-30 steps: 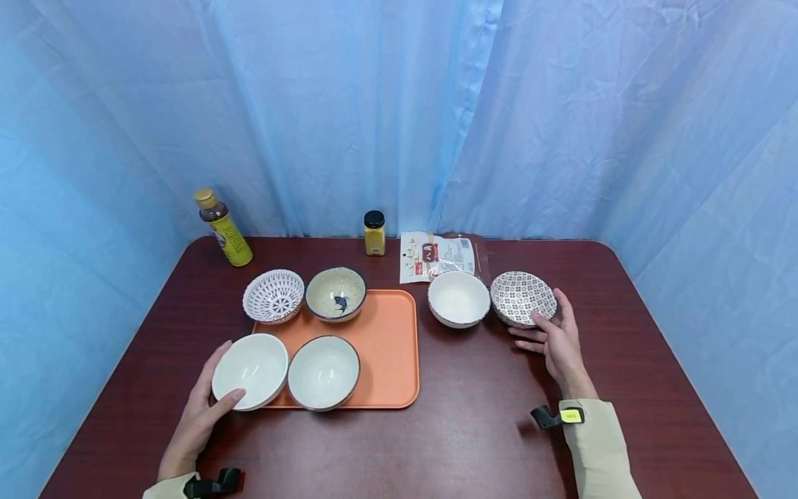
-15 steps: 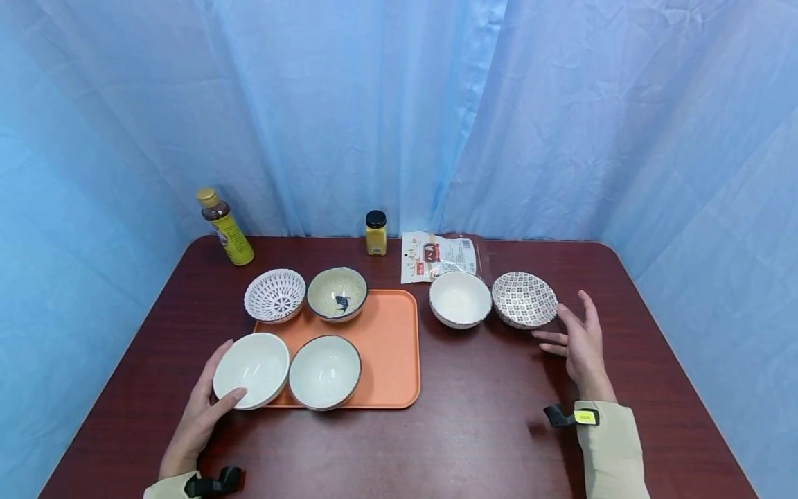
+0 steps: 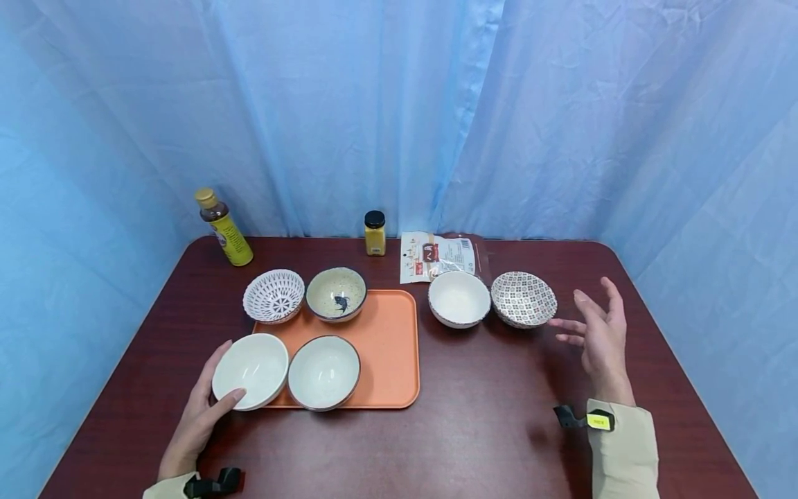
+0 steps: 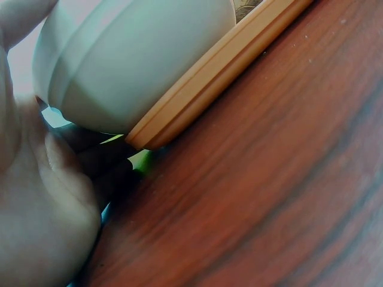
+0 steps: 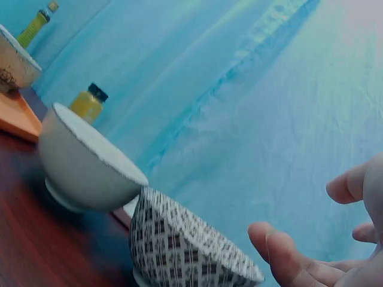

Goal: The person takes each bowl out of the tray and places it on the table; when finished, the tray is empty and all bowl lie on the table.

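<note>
My left hand [image 3: 198, 409] grips a plain white bowl [image 3: 252, 371], thumb over its near rim and fingers round its left side. That bowl stands at the front left corner of an orange tray [image 3: 389, 353]; the left wrist view shows its base [image 4: 114, 113] over the tray edge. A dark-rimmed white bowl [image 3: 324, 373] sits right beside it. My right hand [image 3: 603, 339] holds nothing, fingers spread, just right of a patterned bowl [image 3: 524, 299] and apart from it. Left of the patterned bowl is another white bowl [image 3: 459, 299].
At the tray's back left stand a lattice-patterned bowl [image 3: 274, 296] and a speckled bowl [image 3: 337, 294] with a dark fish motif. Behind are a yellow-labelled bottle [image 3: 229, 235], a black-capped jar [image 3: 375, 234] and a printed packet [image 3: 439, 258]. Blue curtains [image 3: 349, 118] border the table.
My right hand has let go of the patterned bowl and moved away to the right. The patterned bowl stays in place. My left hand and the plain white bowl have not moved.
</note>
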`<state>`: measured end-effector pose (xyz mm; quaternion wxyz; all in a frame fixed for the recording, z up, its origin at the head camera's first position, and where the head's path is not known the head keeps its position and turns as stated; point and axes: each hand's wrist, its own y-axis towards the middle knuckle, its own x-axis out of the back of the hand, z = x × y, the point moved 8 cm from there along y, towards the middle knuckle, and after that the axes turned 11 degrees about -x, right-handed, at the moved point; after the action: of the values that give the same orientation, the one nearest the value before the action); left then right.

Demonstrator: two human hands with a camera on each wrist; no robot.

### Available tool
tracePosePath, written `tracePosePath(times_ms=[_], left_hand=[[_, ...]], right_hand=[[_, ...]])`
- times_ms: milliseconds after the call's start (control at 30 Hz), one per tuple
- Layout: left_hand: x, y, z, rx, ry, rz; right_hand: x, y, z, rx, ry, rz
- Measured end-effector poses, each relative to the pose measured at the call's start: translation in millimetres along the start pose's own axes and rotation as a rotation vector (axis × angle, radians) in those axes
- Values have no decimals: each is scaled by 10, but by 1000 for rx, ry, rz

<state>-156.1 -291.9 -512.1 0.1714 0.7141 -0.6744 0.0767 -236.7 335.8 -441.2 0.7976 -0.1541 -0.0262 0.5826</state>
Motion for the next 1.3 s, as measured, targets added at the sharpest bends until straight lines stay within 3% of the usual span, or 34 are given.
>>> tracePosePath(times_ms=[367,733,933,1167,1300], left_hand=[[-5,-7,9,10,-5,1],[-6,0,7,38,1,5],[0,4,15,44,5,11],[-2,-6,-17,-20,-51,-5],[-5,-11,-17,-16,-64,-8]], right_hand=[[-474,-148,135,74,35,189],[-1072,-166,1,36,-125,288],[-1422,-203,-81,26,-128,369],[-1813,-262,-191,37,-139,457],[-2003,-291,-260,13,-150,492]])
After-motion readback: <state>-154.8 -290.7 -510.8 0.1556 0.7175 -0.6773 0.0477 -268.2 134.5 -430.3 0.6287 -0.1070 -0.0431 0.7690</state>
